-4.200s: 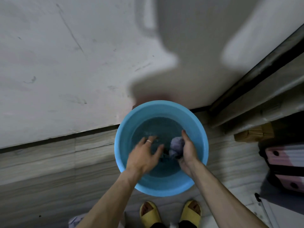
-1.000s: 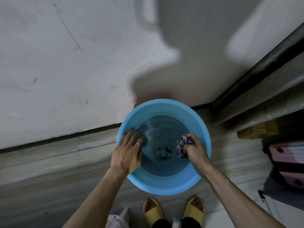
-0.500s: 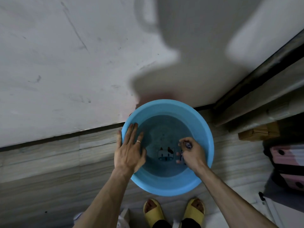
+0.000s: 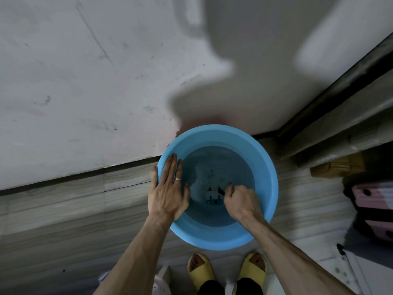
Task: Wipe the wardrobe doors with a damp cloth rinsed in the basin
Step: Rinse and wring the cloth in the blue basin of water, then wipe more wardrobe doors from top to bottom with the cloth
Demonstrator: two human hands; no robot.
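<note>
You can see two yellow slippers [image 4: 201, 271] on your feet, side by side on the floor [image 4: 63, 220], which looks like pale wood planks. Off to your right sits a brown cardboard box [image 4: 338, 166]. Near it is a pink box [image 4: 374, 196] with dark round holes.

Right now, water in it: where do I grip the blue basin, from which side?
I'd take the basin by its rim at left and right, one hand each, from above. It is round and flaring, no handles show, the wall backs its far side, and the water wants a level lift. The left hand lies flat on the left rim; the right hand grips the cloth.
</note>
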